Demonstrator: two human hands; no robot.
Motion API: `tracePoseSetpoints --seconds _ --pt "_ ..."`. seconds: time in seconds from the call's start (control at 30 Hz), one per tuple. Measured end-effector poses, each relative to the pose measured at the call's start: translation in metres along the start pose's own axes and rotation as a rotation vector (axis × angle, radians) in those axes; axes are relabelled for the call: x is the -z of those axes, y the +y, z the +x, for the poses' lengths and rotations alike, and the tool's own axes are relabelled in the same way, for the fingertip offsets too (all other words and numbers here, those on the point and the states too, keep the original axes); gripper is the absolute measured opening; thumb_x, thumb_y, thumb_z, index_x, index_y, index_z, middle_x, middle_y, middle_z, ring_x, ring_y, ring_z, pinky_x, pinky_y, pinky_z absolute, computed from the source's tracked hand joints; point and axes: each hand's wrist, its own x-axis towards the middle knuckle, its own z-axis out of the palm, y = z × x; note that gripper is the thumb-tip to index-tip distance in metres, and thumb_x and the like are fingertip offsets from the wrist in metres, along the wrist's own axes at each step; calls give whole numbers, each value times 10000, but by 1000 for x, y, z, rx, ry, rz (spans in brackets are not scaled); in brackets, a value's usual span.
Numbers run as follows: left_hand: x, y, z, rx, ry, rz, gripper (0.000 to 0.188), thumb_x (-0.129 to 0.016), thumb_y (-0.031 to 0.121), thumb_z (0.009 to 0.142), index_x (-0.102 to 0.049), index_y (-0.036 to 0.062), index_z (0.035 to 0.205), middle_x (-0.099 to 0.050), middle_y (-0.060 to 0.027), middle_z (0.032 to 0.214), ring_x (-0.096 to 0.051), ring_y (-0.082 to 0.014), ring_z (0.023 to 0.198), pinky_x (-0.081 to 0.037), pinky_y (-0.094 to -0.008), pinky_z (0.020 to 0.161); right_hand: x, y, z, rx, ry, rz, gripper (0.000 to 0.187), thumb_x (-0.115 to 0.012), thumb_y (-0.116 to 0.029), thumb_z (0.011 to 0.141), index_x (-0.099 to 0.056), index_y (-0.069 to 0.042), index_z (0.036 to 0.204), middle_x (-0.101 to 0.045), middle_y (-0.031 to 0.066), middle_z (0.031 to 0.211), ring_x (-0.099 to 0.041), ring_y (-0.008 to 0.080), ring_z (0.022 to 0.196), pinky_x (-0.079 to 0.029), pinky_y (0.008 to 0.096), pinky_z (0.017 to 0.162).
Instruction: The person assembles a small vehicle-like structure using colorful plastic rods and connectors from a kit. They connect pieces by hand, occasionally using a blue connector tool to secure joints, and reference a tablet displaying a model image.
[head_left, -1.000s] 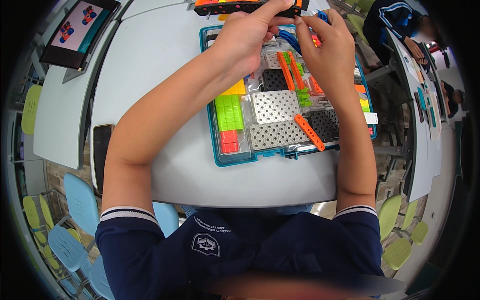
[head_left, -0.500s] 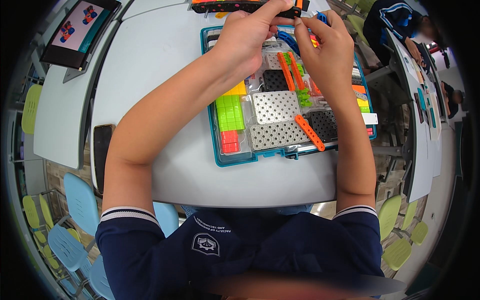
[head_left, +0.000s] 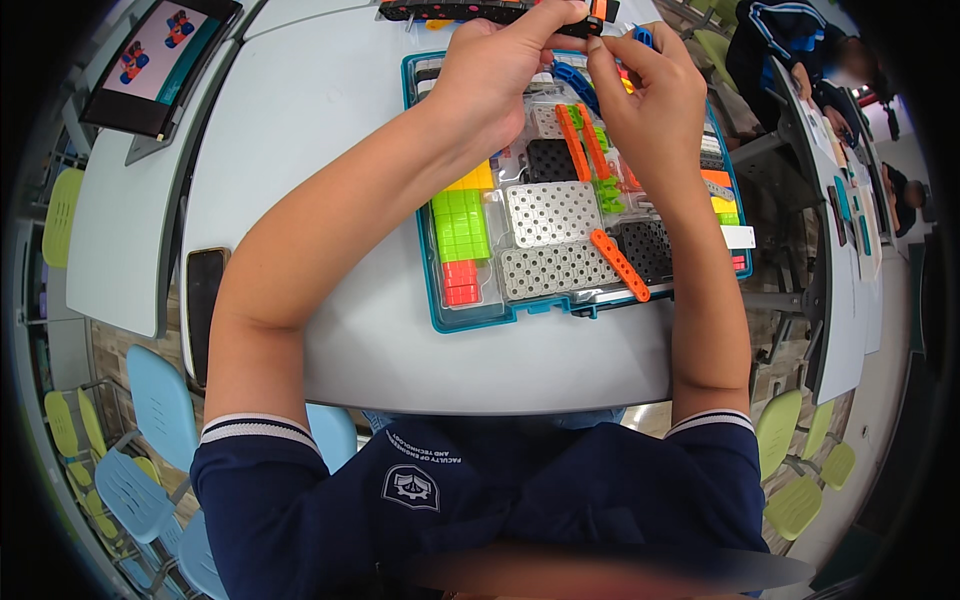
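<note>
At the top edge, my left hand [head_left: 487, 75] is closed on a black-and-orange building-kit assembly [head_left: 425, 11] with holes along its side, partly cut off by the picture's edge. My right hand [head_left: 655, 100] pinches thumb and forefinger together against the assembly's right end; whatever is between the fingertips is too small to make out. A blue plastic piece [head_left: 643, 37] shows beside the right fingers. Below both hands lies the teal-rimmed parts case [head_left: 436, 300]. It carries grey perforated plates [head_left: 553, 213], green blocks [head_left: 460, 224] and a loose orange beam [head_left: 620, 265].
A phone [head_left: 206, 315] lies by the table's left edge. Farther left stands a tablet [head_left: 160, 65] showing pictures of a model. Blue chairs [head_left: 163, 405] and green chairs [head_left: 797, 507] stand around. Another person [head_left: 790, 50] works at a table on the right.
The assembly has tipped and shifted slightly, with less orange visible on its top. My hands keep nearly the same place and grip. The other person's hands at the right have moved.
</note>
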Motion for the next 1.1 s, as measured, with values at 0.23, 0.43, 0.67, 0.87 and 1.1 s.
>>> tracePoseSetpoints --seconds 0.23,0.43,0.67,0.87,1.1 --pt "2 -2 3 -33 12 25 194 -683 164 983 -701 -14 1056 -735 -92 934 -672 -140 803 -556 -279 711 2 -3 1 -48 -49 -7 180 -732 -173 909 -775 -2 939 -576 100 782 -586 221 661 -456 362 600" --pt "0 1 1 -49 4 75 187 -698 188 977 -721 8 1021 -734 -66 921 -646 -111 787 -511 -257 680 5 -12 -1 -71 -82 -125 219 -685 -224 978 -751 -16 996 -625 134 925 -652 303 756 -503 407 661" --pt "0 1 0 7 42 86 180 -716 208 965 -724 28 959 -681 -18 837 -565 -87 720 -466 -253 639 4 -15 0 24 -74 -225 277 -615 -241 1015 -691 6 915 -613 234 981 -679 399 714 -554 472 605" --pt "-5 1 -2 52 86 57 176 -730 205 956 -716 35 914 -642 0 806 -523 -81 695 -444 -258 618 5 -15 -2 -18 -98 -231 279 -616 -242 1012 -691 6 909 -612 243 976 -682 406 713 -552 466 598" --pt "5 -2 -2 -64 29 276 333 -798 350 890 -707 69 1042 -725 -34 1010 -523 -84 912 -418 -272 855 4 -16 0 -12 -55 -180 276 -633 -230 994 -693 10 873 -598 224 920 -665 390 665 -534 462 573"
